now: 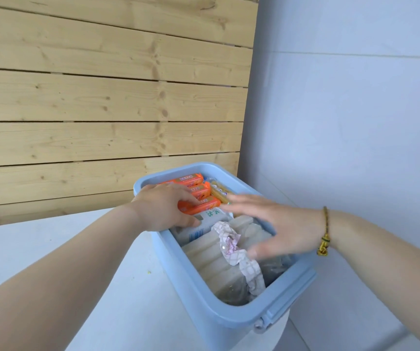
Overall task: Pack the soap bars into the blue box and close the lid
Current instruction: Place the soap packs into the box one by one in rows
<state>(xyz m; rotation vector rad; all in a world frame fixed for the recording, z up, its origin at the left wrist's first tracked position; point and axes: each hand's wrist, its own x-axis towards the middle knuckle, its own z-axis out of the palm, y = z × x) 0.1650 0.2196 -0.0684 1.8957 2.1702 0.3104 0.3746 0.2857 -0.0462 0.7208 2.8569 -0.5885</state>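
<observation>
In the lower centre of the frame, the blue box [229,312] stands on a white table [52,249] with its top open and its contents exposed. A clasp [262,324] shows on the near right corner of the rim.

Contents, far end: three orange soap bars [198,191] lie side by side, with a yellowish bar [220,192] just beside them on the right. Middle: a white soap pack [204,224] with green and blue print, touching the nearest orange bar. Near end: pale bars in clear wrap [216,257], ranged in a row, with a crumpled patterned wrapper [231,241] lying across them.

The left hand [161,209] reaches in over the left rim. Its fingers lie close together across the nearest orange bar and its thumb rests on the white soap pack. Whether the hand grips the bar or only presses on it cannot be told.

The right hand [279,224] is over the right side of the box, above the pale bars, and is blurred. Its fingers are straight and spread apart, and it holds nothing. Contact with the contents cannot be confirmed. A braided bracelet [325,231] sits on that wrist.

Upper left of the frame: a wooden plank wall [102,97]. Upper right: a plain pale wall [355,122].
</observation>
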